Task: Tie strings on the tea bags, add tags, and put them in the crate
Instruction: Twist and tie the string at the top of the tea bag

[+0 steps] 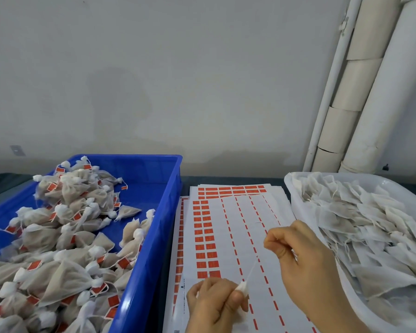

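My left hand (pixel 214 305) grips a tea bag, whose gathered white neck (pixel 242 287) sticks out between thumb and fingers at the bottom centre. A thin white string (pixel 252 270) runs from that neck up and right toward my right hand (pixel 303 258), which pinches its far end and holds it taut. Both hands hover over sheets of red tags (pixel 207 236). The blue crate (pixel 163 212) on the left holds several tied tea bags with red tags (pixel 65 236).
A white tub (pixel 296 203) on the right is heaped with untied tea bags (pixel 370 227) with loose strings. A grey wall stands behind the table, and white pipes (pixel 360 92) run down the right corner.
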`<state>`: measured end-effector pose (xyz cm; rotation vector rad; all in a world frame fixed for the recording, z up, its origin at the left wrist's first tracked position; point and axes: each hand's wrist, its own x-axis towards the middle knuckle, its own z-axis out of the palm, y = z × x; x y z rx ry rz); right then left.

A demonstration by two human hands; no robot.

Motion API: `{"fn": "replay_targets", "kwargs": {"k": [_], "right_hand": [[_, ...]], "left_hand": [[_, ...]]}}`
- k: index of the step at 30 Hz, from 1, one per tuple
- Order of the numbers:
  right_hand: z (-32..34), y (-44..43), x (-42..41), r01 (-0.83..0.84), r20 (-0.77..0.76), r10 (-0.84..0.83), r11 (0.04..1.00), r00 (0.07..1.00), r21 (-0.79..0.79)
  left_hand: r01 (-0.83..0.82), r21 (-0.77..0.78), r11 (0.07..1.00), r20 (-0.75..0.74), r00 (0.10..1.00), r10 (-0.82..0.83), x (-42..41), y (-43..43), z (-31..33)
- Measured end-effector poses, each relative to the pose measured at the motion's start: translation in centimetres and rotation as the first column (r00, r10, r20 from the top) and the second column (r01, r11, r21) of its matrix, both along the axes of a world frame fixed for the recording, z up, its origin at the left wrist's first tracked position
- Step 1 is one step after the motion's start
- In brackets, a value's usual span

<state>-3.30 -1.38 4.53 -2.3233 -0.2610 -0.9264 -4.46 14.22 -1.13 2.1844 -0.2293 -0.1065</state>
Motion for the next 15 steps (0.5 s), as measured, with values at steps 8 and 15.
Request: {"fn": "replay_targets", "kwargs": {"k": [8, 15], "right_hand": [[0.9, 1.0, -0.3, 0.016, 0.095, -0.012, 0.999, 0.995, -0.039], [-1.1, 1.7, -1.1, 0.038, 0.167, -0.024, 0.996, 0.986, -0.078]], "left_hand": [[-0.042, -0.141, 0.989, 0.047, 0.998, 0.049, -1.4, -1.3, -1.1], [-0.093, 0.077, 0.993, -0.109, 0.989, 0.101, -1.2, -0.6, -0.9]]}}
